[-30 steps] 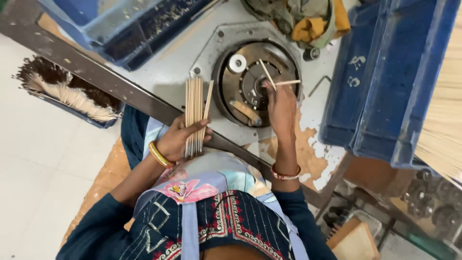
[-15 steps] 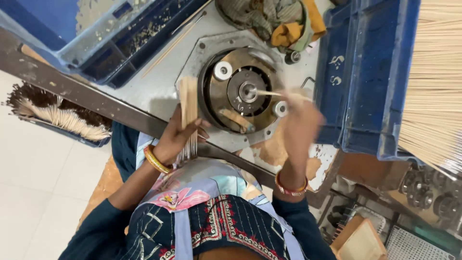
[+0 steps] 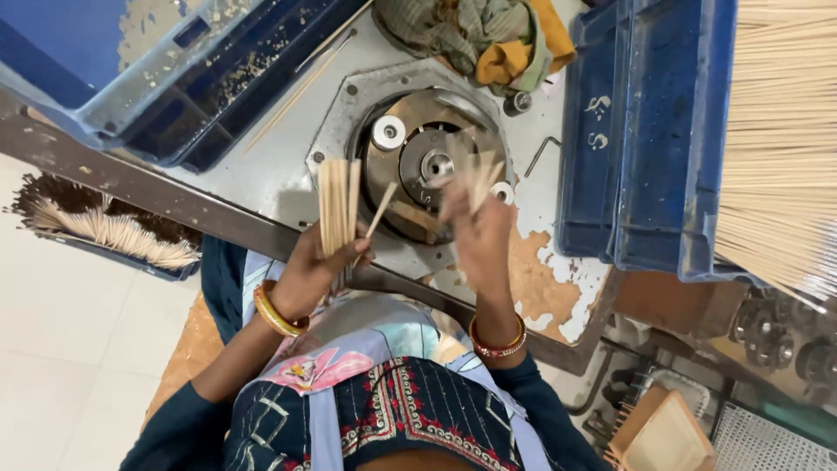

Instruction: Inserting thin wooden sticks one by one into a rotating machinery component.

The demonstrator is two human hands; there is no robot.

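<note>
My left hand point(image 3: 314, 266) has its grip closed on one upright bundle of thin bamboo sticks point(image 3: 336, 205) at the table's near edge. My right hand point(image 3: 481, 228) is blurred; it seems to pinch a few loose sticks point(image 3: 475, 174) over the single round metal disc point(image 3: 429, 166), though I cannot tell how tightly. Two blue plastic crates point(image 3: 641, 131) crowd the right side.
</note>
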